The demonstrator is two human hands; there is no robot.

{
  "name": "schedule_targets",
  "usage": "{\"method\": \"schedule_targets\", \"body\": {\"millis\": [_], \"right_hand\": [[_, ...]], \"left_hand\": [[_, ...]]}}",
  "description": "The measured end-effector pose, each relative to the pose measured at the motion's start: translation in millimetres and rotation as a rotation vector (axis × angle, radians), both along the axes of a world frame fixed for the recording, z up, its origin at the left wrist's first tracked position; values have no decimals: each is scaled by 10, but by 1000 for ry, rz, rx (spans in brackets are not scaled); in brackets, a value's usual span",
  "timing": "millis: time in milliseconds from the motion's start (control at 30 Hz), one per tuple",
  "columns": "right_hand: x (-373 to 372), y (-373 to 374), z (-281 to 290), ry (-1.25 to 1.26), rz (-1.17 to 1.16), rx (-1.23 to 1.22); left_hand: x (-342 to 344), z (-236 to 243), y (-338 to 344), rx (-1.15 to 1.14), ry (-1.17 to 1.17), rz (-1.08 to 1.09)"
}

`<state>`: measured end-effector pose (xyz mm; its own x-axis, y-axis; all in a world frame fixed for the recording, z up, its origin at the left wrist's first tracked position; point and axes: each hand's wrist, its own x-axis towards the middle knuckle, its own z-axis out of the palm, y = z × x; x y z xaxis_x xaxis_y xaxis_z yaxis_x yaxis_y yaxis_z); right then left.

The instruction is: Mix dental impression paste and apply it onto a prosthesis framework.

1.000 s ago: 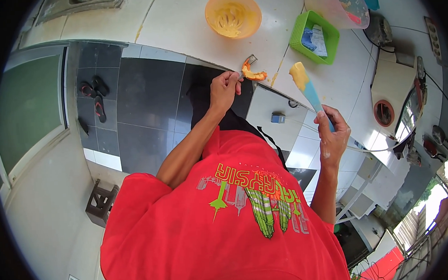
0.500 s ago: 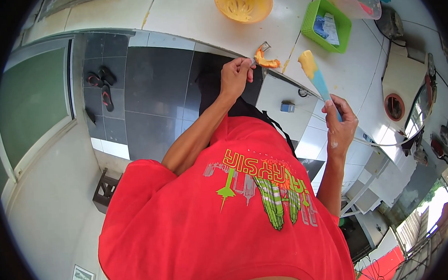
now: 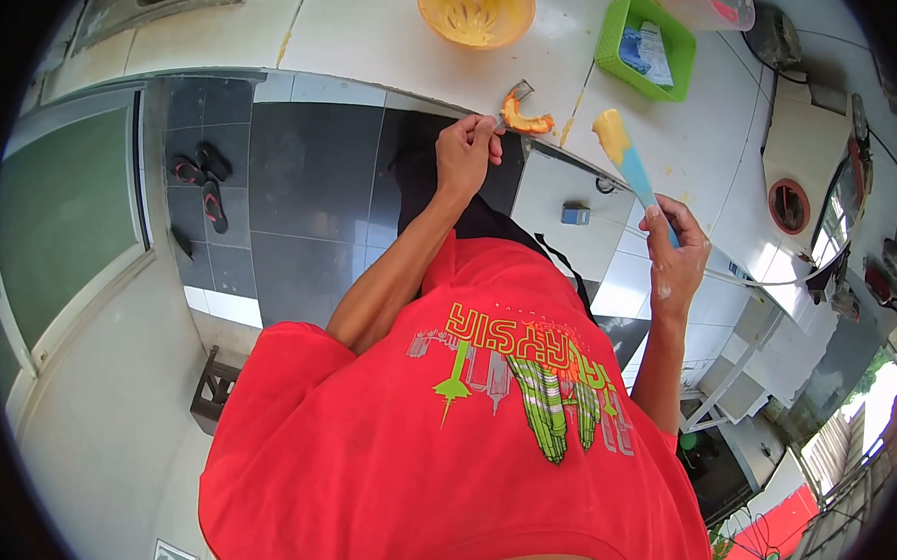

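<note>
Nearest the camera, the person's red T-shirt fills the lower middle of the frame. Above it, at centre, the left hand has its fingers closed on the handle of a utensil at the desk's near edge. Its curved head is coated in orange-yellow paste, with a metal part beside it; I cannot tell its exact kind. Right of centre, the right hand grips a light-blue spatula between thumb and fingers. The blade points up and to the left, its tip laden with yellow paste.

The step in hand looks to be handling the paste with these two tools, held apart. As I judge it, the next move calls for a steady right wrist, so the load stays on the blade, and a firm hold on the other handle.

Beyond the hands, the white tiled desk crosses the upper frame. At top centre on it sits a peach-orange bowl, smeared inside with similar paste. At upper right is a green basket holding a blue-and-white packet, with a translucent tub just beyond.
</note>
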<state>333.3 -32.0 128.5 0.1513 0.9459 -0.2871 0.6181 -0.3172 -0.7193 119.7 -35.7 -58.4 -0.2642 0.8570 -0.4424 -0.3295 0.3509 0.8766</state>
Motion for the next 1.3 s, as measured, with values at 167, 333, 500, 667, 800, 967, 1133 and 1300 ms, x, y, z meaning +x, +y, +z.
{"method": "schedule_targets", "body": {"millis": [167,333,500,667,800,967,1133,1300], "right_hand": [[9,18,-25,13,-7,-6],[-3,32,-21,1,-8,-10],[17,36,-28,-15,2,-30],[-111,341,111,52,70,26],[-525,894,225,-27,335,251],[-1031,1507,103,-316,796,449],[-1373,1684,-157,-522,931,319],[-1467,1666,-223,-587,969,237]], "left_hand": [[25,-44,-2,7,-15,23],[38,-69,19,21,-7,30],[-36,47,-4,13,-6,2],[-301,337,-76,154,-30,8],[-739,398,-347,159,19,50],[-1070,633,-422,146,53,213],[-1278,824,-104,150,-73,347],[-1296,819,281,188,-292,339]]}}
